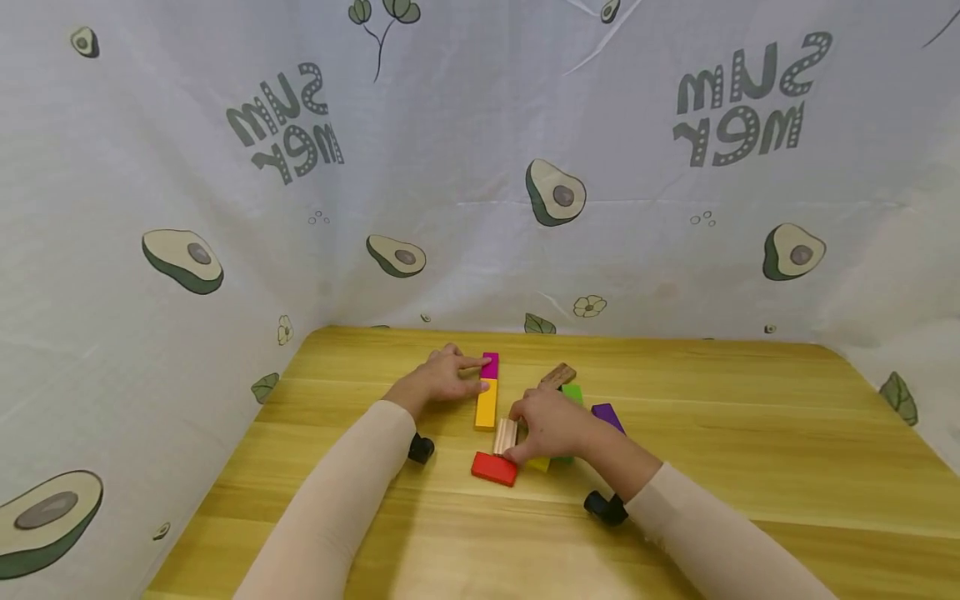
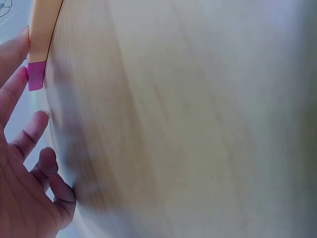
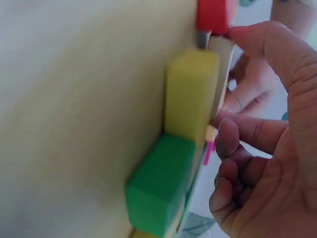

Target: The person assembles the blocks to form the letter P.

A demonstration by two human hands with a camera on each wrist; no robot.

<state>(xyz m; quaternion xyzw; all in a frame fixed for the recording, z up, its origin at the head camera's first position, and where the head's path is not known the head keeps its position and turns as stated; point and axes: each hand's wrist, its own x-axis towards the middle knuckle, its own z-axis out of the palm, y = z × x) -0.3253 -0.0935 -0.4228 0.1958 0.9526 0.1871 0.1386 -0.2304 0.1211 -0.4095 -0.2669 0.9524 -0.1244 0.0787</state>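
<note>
In the head view my left hand (image 1: 444, 377) reaches over the table, index finger at a magenta block (image 1: 490, 365) and thumb at an orange block (image 1: 487, 407). These two lie end to end in a line. The left wrist view shows the same fingers fairly straight along their side. My right hand (image 1: 555, 423) pinches a light wood-grain block (image 1: 506, 437) by its ends, between thumb and index finger, its other fingers curled. Just below that block lies a red block (image 1: 494, 468). Beside the right hand are a yellow block (image 3: 190, 94) and a green block (image 3: 161, 183), partly hidden in the head view.
A brown wood-grain block (image 1: 559, 375) lies beyond the right hand, and a purple block (image 1: 608, 417) to its right. All rest on a wooden table (image 1: 750, 433). A white curtain (image 1: 465, 125) printed with avocados stands behind. Black wrist cameras (image 1: 606, 507) hang under both wrists.
</note>
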